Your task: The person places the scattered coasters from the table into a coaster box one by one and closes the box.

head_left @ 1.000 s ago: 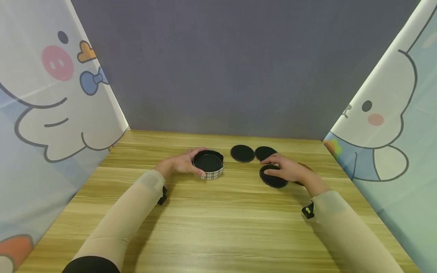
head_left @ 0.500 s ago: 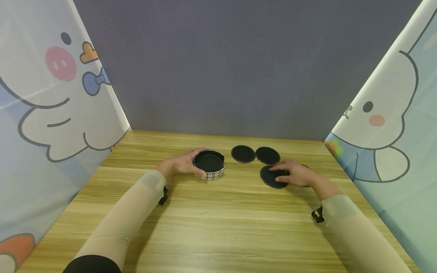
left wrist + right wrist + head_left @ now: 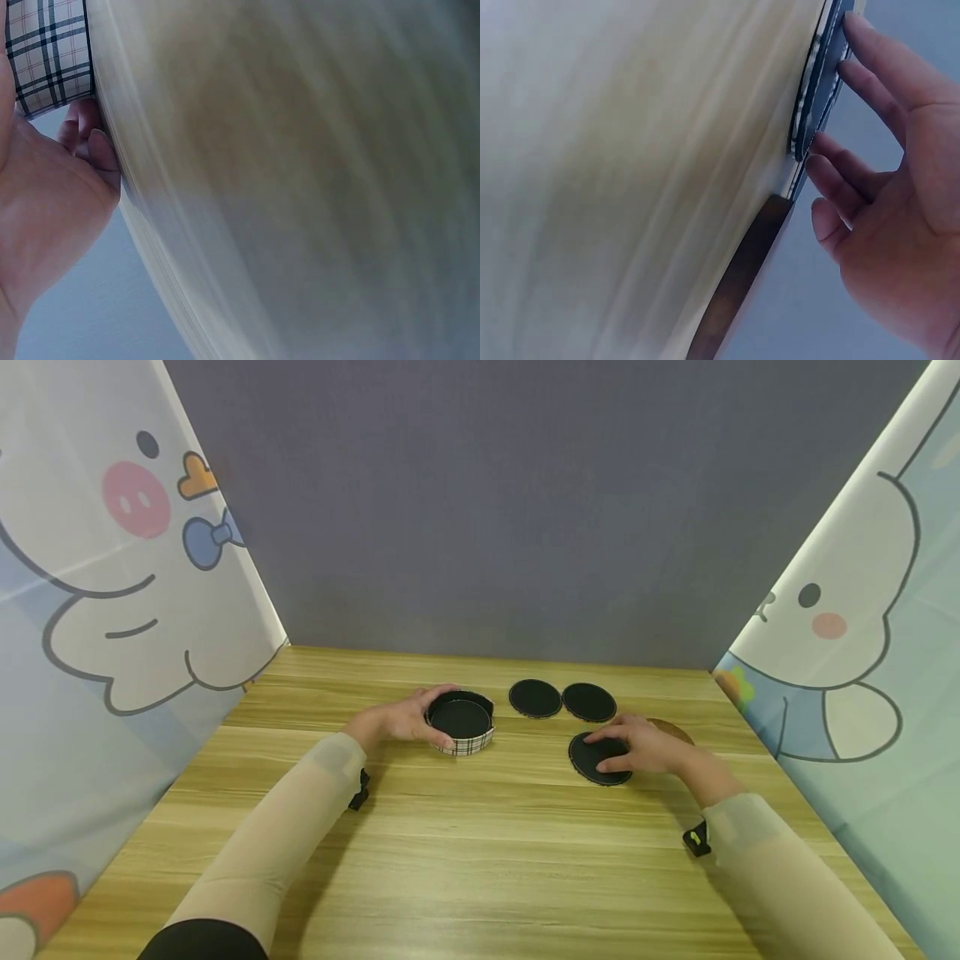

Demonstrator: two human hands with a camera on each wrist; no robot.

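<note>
My left hand (image 3: 416,718) grips the side of a round coaster holder (image 3: 468,745) with a plaid outer wall and black inside. A black round face lies within its rim. In the left wrist view, the plaid wall (image 3: 49,56) is at the upper left, beside my palm. My right hand (image 3: 647,745) rests its fingertips on a black round coaster (image 3: 583,762), thumb and fingers spread on its top. The right wrist view shows this coaster (image 3: 816,97) edge-on, its rim dark and whitish. Two more black coasters, a left one (image 3: 535,698) and a right one (image 3: 589,702), lie flat behind.
A brown round piece (image 3: 671,729) lies partly hidden behind my right hand; its thick dark edge (image 3: 739,277) shows in the right wrist view. The wood-grain table (image 3: 480,860) meets a grey panel (image 3: 495,510) at the back. Cartoon-printed cloths hang at both sides.
My right hand first drew back from the right rear coaster to the front one. That front coaster has since slid slightly toward me under its fingers. My left hand keeps its hold on the holder.
</note>
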